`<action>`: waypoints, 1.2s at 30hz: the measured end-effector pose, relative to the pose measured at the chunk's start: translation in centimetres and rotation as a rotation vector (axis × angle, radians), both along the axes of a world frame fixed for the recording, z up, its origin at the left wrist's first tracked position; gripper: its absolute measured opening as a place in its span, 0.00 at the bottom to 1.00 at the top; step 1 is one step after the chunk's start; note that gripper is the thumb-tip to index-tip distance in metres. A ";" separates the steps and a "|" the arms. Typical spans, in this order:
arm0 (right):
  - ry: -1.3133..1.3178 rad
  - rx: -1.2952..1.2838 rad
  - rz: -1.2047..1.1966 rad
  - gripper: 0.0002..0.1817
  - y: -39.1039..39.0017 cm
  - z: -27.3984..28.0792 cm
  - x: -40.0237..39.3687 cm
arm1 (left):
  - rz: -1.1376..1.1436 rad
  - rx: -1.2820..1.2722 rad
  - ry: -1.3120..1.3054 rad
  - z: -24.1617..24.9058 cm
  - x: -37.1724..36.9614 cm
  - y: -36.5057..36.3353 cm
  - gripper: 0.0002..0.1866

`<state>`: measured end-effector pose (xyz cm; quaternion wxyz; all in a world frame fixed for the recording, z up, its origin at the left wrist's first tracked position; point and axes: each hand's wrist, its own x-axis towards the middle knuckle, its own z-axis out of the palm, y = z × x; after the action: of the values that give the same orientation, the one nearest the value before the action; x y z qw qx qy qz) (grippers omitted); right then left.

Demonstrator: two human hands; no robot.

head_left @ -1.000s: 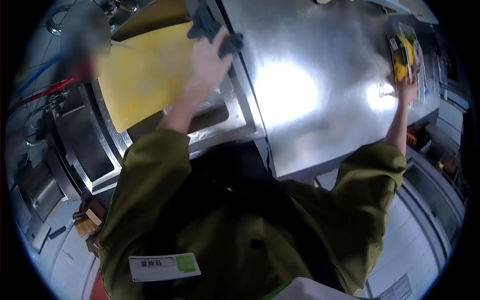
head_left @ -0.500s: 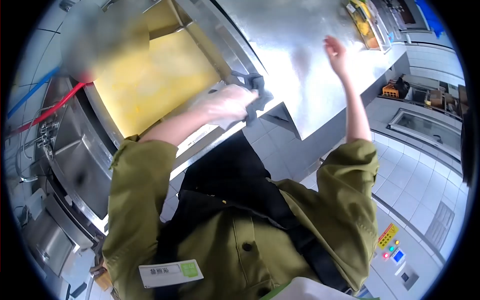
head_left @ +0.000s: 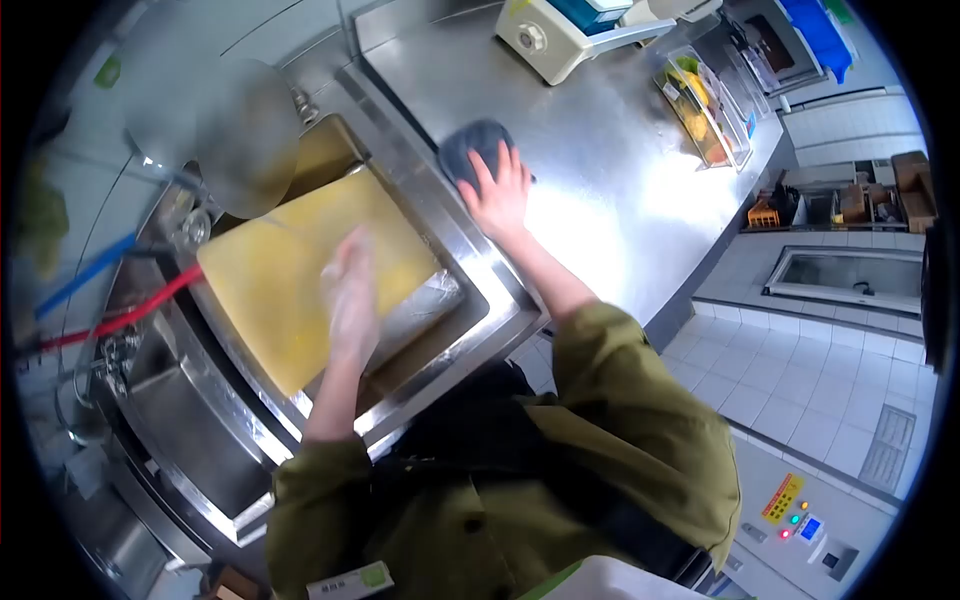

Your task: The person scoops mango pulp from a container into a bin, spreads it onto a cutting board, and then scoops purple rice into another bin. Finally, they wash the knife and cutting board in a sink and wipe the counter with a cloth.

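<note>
My right hand [head_left: 498, 195] lies with fingers spread on a bunched dark grey cloth [head_left: 470, 150], pressing it against the steel counter [head_left: 590, 130] beside the sink. Over a large yellow board [head_left: 270, 290], my left hand [head_left: 350, 300] is turned on edge and smeared by motion, its fingers stretched away from me; nothing shows in it. The board lies tilted in the steel sink [head_left: 470, 325], covering most of the basin. Some clear, shiny plastic or water shows at the board's near right corner.
A cream machine [head_left: 550, 40] stands at the counter's back. To its right is a clear container [head_left: 705, 110] with yellow items. A red hose [head_left: 150, 308] and a blue one run at the left, near a second sink [head_left: 200, 430]. A blurred round object hangs upper left.
The cloth was in my left hand at the sink's near corner; now it is under my right hand farther back on the counter. My left hand has moved left over the board.
</note>
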<state>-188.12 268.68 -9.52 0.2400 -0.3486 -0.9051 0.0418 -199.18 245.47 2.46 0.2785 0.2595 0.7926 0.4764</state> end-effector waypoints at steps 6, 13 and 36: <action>0.187 0.109 -0.434 0.32 13.2 -2.3 -17.0 | 0.538 0.109 -0.094 -1.5 -0.7 -4.5 0.22; 0.221 0.089 0.206 0.21 14.8 -1.4 -19.1 | 0.780 0.052 -0.104 -3.0 -0.1 -6.7 0.14; -0.292 -0.011 -0.648 0.32 -4.1 -0.1 28.1 | 0.745 -0.341 0.336 -5.6 -5.9 -20.1 0.19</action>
<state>-160.00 264.56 -9.65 0.1069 -0.6213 -0.7719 -0.0822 -205.10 225.37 -3.10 -0.0062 -0.0196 0.9336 0.3579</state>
